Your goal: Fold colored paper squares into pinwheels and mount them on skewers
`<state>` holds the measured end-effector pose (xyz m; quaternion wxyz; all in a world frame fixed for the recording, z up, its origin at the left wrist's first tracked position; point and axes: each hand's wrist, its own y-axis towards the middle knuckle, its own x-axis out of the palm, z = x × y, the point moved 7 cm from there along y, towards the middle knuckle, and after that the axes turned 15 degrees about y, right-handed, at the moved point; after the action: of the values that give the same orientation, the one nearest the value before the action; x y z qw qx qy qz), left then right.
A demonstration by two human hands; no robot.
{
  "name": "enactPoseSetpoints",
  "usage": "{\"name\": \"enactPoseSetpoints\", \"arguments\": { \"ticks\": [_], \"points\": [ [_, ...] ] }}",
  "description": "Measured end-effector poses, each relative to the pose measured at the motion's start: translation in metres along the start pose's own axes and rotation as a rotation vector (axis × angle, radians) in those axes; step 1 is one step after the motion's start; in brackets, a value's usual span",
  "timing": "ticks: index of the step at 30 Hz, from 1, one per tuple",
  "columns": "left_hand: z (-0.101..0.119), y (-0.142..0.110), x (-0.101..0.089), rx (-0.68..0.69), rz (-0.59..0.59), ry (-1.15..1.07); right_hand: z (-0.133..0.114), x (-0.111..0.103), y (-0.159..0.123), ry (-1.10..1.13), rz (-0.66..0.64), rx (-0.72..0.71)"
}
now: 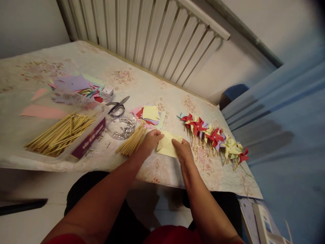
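Pinches yellow paper [167, 146] in left hand [151, 139] and right hand [183, 149], right of stick bundle [132, 140]; could tear it by pulling unevenly.

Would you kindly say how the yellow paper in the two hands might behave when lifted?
The yellow paper looks thin, so it is probably light and easily creased. Held by the left hand and right hand, it looks nearly flat, so may be fairly stiff.
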<state>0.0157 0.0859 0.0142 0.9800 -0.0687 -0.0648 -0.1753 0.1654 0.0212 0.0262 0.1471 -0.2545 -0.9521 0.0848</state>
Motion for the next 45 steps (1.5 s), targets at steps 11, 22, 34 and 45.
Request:
{"name": "enactPoseSetpoints", "arguments": {
  "ticks": [11,22,34,45],
  "points": [
    [-0.001,-0.001,-0.007,0.010,0.080,0.154,0.004,-0.001,-0.002,-0.051,-0.030,0.024],
    [-0.002,-0.003,0.004,-0.024,-0.038,0.050,0.006,-0.003,-0.002,-0.051,-0.034,0.025],
    [-0.007,-0.004,0.010,-0.088,-0.125,-0.022,-0.014,-0.012,-0.001,0.021,0.023,-0.162],
    [-0.009,-0.004,0.011,-0.063,-0.143,0.032,-0.025,-0.017,-0.003,-0.163,0.065,-0.254]
  ]
}}
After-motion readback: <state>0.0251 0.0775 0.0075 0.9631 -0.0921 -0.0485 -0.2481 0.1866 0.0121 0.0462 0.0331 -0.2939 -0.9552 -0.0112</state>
